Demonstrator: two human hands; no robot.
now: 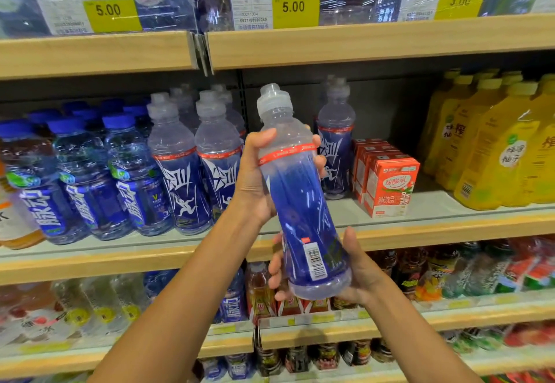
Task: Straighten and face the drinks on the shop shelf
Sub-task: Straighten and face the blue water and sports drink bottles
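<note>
Shop aisle: a clear plastic drink bottle with a dark blue label and clear sports cap (pixel 300 196) is held in front of the shelving. It is tilted with the cap leaning left and the barcode facing the camera. The left hand (pixel 255 178) grasps it at the red band, thumb in front, fingers curled round the back. The right hand (pixel 357 265) cups the base, fingers wrapped beneath. Just left of the left hand's fingers, matching blue-labelled bottles (pixel 186 172) stand upright on a grey shelf with a pale wood front edge (pixel 120 259). Right of those fingers stand red-and-white drink cartons (pixel 387 184), then yellow bottles (pixel 492 148). Yellow price tags (pixel 295 10) hang above.
</note>
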